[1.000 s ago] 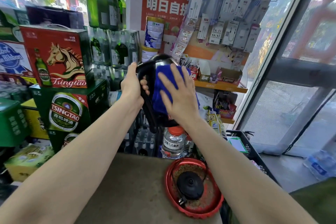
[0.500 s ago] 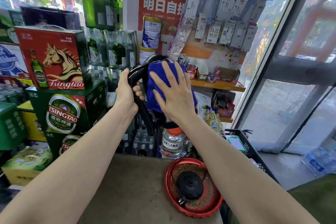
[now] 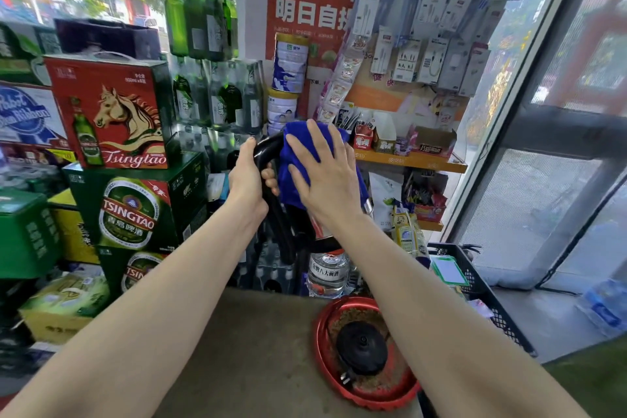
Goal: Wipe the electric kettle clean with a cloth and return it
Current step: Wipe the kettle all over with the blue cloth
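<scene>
The left hand (image 3: 246, 176) is gripping the kettle (image 3: 305, 220) by its black handle (image 3: 268, 159), holding it above the tabletop (image 3: 244, 349); the right hand (image 3: 322, 176) is pressing the blue cloth (image 3: 298, 146) flat against its side. Advisable: firm handle hold, overlapping strokes, base (image 3: 361, 348) waiting near right.

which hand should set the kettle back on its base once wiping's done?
Left, most likely. The left hand already grips the kettle's handle and carries it above the base in the red tray. The right hand lies flat on the blue cloth.
</scene>
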`<state>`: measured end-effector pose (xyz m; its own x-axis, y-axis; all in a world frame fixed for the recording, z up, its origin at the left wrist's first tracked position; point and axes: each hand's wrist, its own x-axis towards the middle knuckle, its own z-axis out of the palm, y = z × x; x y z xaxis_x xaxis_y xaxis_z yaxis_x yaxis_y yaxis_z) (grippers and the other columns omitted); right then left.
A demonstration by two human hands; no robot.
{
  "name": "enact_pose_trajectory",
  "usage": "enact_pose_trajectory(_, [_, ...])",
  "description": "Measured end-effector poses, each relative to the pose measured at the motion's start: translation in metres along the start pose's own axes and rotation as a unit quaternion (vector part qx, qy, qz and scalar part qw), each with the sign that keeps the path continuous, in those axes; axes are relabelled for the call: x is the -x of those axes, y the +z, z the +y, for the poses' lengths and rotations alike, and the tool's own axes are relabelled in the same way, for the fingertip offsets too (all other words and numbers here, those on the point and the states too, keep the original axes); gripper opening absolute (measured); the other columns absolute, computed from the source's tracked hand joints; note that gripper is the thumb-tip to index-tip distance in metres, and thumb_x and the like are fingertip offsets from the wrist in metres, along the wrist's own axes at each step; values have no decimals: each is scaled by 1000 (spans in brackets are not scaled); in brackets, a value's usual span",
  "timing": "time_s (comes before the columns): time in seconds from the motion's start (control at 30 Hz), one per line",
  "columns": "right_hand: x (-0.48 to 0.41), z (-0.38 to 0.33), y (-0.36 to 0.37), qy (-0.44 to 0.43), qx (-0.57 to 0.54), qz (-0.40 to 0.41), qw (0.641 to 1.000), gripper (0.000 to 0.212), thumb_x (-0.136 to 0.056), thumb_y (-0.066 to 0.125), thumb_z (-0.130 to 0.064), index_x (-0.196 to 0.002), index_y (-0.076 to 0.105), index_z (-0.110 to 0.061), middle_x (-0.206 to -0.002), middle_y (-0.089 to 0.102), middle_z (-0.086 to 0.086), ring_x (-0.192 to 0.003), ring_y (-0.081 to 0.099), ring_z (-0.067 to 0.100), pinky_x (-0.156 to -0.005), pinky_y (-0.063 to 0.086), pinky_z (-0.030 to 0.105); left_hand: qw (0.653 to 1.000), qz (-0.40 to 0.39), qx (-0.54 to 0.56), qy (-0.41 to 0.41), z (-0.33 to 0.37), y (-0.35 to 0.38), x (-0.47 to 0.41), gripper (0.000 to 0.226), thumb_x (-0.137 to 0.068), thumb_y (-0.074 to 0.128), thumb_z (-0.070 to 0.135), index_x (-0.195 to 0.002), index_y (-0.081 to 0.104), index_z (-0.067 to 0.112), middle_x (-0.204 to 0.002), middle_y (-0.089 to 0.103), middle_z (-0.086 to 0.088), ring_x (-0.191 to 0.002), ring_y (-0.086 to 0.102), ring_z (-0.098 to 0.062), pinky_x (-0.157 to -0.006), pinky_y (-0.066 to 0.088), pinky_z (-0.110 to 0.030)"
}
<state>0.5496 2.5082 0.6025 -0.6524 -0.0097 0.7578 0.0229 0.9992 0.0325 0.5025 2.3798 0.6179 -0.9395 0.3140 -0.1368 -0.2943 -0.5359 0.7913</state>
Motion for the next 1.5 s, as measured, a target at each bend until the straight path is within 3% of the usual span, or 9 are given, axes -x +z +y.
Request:
enact_pose_trajectory(0.13, [6,11,2,36,-49,-4,998,53,-99,40,-45,-149,47,-31,-162,36,4,-149,30,38,-113,37,57,1000,27,13,-9,4,2,-5,46,-89,49,57,-62,50,20,-44,39,8,-35,33,-9,-37,29,-20])
enact_pose_trajectory(0.4, [42,22,14,-57,-24,-38,997,55,-101,44,-46,-154,38,-32,-167,23,2,-155,12,34,-123,18,51,996,81,36,5,5,1,-12,44,-88,51,57,-66,51,18,-41,40,6,-32,32,-11,-38,31,-18])
enact_pose_trajectory(0.53, [14,21,1,119,-176,-5,977,50,-103,40,-43,-152,39,-32,-161,35,-1,-149,29,25,-122,26,42,998,56,16,6,3,2,-8,46,-88,51,57,-65,51,17,-43,40,7,-33,32,-11,-38,31,-18])
enact_pose_trajectory(0.8, [-7,39,-15,392,-373,-83,837,46,-105,32,-52,-143,50,-34,-140,58,0,-129,53,25,-105,41,39,997,11,-63,31,-5,-3,3,47,-92,51,52,-63,51,15,-41,39,7,-35,32,-10,-38,29,-23])
enact_pose_trajectory(1.07, [7,23,-1,311,-270,-9,911,49,-104,32,-49,-149,44,-31,-149,52,-1,-133,51,26,-109,42,46,999,26,-33,13,-6,-1,-1,45,-91,50,53,-62,48,18,-41,37,8,-34,30,-9,-36,26,-19])
enact_pose_trajectory(1.2, [48,2,18,137,-60,-24,989,56,-102,34,-47,-155,35,-30,-165,29,5,-150,26,35,-121,26,51,997,73,-2,1,-17,-1,-5,45,-90,51,54,-63,48,18,-41,38,8,-33,31,-9,-36,27,-16])
enact_pose_trajectory(1.3, [56,9,24,21,-9,-41,999,55,-101,38,-47,-154,38,-31,-166,27,5,-152,23,36,-119,27,52,997,80,-2,-8,-22,-8,-8,44,-90,50,54,-64,48,18,-41,38,8,-32,32,-10,-36,28,-15])
enact_pose_trajectory(1.4, [39,17,17,122,-140,-37,982,51,-103,40,-44,-153,39,-32,-162,34,-1,-150,29,27,-120,29,44,997,70,-13,-5,-27,-11,-7,45,-90,50,54,-65,48,18,-42,39,7,-32,32,-10,-37,28,-15])
enact_pose_trajectory(1.5, [27,21,16,324,-286,-32,901,49,-105,35,-45,-152,39,-31,-155,44,-5,-141,42,20,-115,37,44,997,56,-55,6,-33,-11,-4,46,-88,53,56,-64,50,18,-43,41,6,-36,34,-12,-38,29,-20])
